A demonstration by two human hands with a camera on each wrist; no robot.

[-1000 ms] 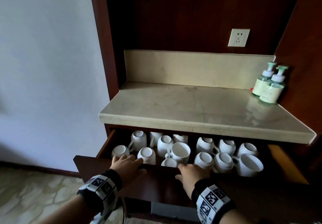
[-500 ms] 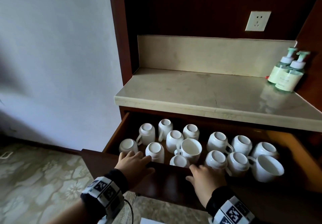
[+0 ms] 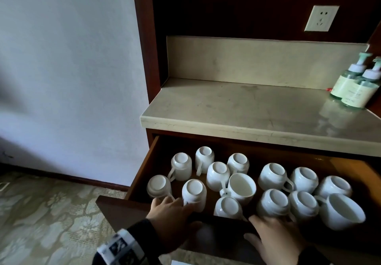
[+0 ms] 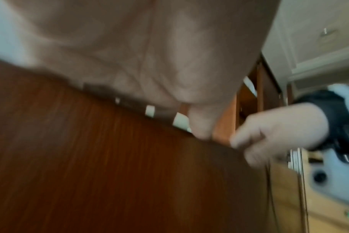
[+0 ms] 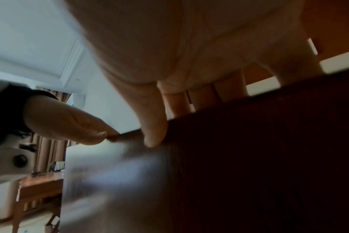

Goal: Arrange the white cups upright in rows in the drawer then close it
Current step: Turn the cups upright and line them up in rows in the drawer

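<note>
Mostly upside-down cups (image 3: 218, 174) in drawer (image 3: 142, 174).

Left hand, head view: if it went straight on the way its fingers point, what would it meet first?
Most likely the upside-down cup second from left in the front row; the left hand grips the drawer front, fingertips right beside it. Depth is unclear, they may already touch.

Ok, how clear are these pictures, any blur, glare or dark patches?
Head view: fairly sharp; white ceramic cups in the dark wooden drawer read well, the beige stone counter shines palely by the two green pump bottles, the recess above is dark. Left wrist view: smeared throughout, the left hand close and soft. Right wrist view: the right hand out of focus, lower left streaked.
</note>
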